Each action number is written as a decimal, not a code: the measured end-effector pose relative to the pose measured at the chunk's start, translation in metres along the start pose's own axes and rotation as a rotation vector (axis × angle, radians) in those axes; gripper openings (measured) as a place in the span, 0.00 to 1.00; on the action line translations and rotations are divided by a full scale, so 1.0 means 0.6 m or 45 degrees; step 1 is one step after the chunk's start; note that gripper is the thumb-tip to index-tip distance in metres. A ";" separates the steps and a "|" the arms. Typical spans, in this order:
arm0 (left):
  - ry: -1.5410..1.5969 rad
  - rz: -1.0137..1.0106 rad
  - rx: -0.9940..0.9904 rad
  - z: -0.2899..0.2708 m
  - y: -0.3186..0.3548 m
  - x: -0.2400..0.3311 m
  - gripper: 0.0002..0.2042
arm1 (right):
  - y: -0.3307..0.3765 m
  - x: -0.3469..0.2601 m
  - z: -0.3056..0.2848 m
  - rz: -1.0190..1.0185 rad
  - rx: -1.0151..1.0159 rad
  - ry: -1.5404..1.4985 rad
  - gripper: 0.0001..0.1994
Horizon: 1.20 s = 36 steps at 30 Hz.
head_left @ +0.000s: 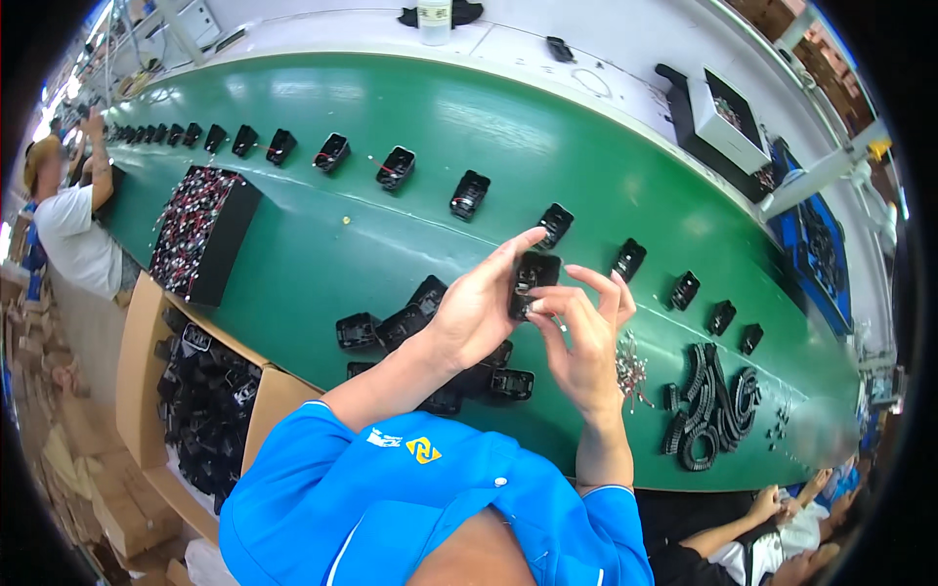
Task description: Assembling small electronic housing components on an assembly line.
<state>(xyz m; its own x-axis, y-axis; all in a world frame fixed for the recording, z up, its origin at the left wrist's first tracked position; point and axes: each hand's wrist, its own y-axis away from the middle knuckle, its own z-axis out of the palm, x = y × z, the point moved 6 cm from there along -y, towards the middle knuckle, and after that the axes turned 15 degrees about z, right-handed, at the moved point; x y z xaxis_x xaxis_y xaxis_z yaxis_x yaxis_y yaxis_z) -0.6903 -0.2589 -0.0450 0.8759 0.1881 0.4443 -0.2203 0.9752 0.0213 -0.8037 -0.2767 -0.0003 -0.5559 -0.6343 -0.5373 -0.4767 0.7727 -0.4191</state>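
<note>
"so, what's the left hand (474, 314) doing, there in front of the blue shirt (430, 488)?"

"partly open, cradling a black housing (535, 283) above the green table (322, 234)."

"and the right hand (586, 340)?"

"fingers bent, thumb and fingertips drawn close together at the housing's lower end. i can't tell whether they pinch some small part."

"what's around them?"

"loose housings (403, 327) beside and below the left forearm, a scatter of small wired parts (632, 371) by the right wrist. past the hands, a spaced row of housings (470, 195) curves across the table."
</note>
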 end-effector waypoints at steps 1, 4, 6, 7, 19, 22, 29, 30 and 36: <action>-0.001 -0.005 0.013 0.002 0.003 -0.002 0.22 | 0.003 0.003 0.000 0.009 -0.010 -0.005 0.07; -0.090 0.024 0.018 -0.001 -0.002 0.000 0.22 | 0.002 0.004 -0.002 0.005 0.056 0.051 0.07; -0.168 0.032 -0.029 -0.010 -0.007 -0.002 0.22 | 0.000 0.006 -0.002 0.026 0.108 0.096 0.08; -0.219 0.039 -0.076 -0.017 -0.007 0.000 0.23 | -0.001 0.005 0.000 0.043 0.138 0.117 0.08; -0.690 0.296 -0.189 0.008 -0.004 -0.023 0.23 | -0.001 0.049 0.008 0.078 0.418 -0.042 0.08; -0.792 0.358 -0.301 0.019 -0.001 -0.018 0.24 | -0.002 0.059 0.002 0.082 0.444 -0.150 0.08; -0.837 0.332 -0.474 0.038 0.009 -0.008 0.28 | 0.015 0.094 0.005 0.110 0.579 -0.649 0.11; -0.862 0.317 -0.476 0.038 0.012 -0.008 0.28 | 0.017 0.093 0.005 0.100 0.596 -0.702 0.11; -0.731 0.262 -0.058 -0.007 -0.005 -0.028 0.24 | 0.014 0.073 -0.011 0.071 0.364 -0.259 0.12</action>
<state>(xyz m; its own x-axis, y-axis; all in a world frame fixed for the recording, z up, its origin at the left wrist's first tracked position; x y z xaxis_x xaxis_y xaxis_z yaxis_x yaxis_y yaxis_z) -0.7029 -0.2646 -0.0562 0.4434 0.2931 0.8470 -0.3309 0.9318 -0.1492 -0.8365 -0.2981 -0.0222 -0.4148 -0.5959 -0.6877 -0.2238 0.7993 -0.5577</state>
